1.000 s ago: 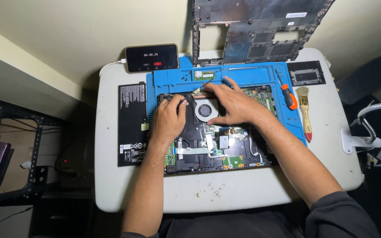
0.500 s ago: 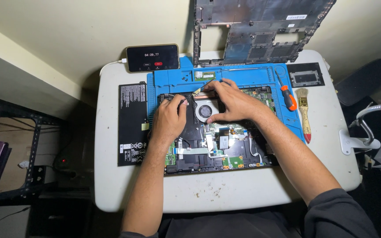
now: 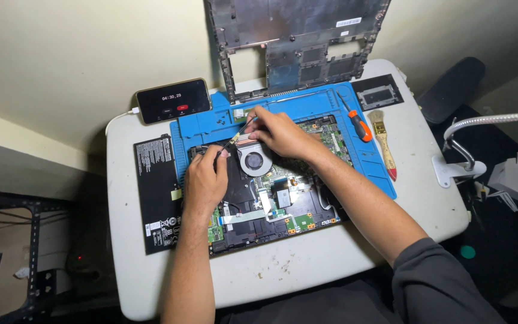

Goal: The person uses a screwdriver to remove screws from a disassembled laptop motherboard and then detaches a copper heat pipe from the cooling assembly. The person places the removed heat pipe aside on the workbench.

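Where both hands meet: white-labelled black battery (image 3: 156,191) beside blue mat (image 3: 385,174).

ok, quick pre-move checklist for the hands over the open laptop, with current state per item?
1. Left hand braced on the open laptop, beside the fan: ok.
2. Right hand grips a thin tool that runs toward the left hand: ok.
3. Tool tip seated where it should be: cannot tell, fingers hide it.
4. Orange-handled screwdriver and brush lie on the blue mat, apart from both hands: ok.
5. Removed bottom cover leans upright against the wall, off the board: ok.
6. Battery lies off the laptop, left of the mat: ok.
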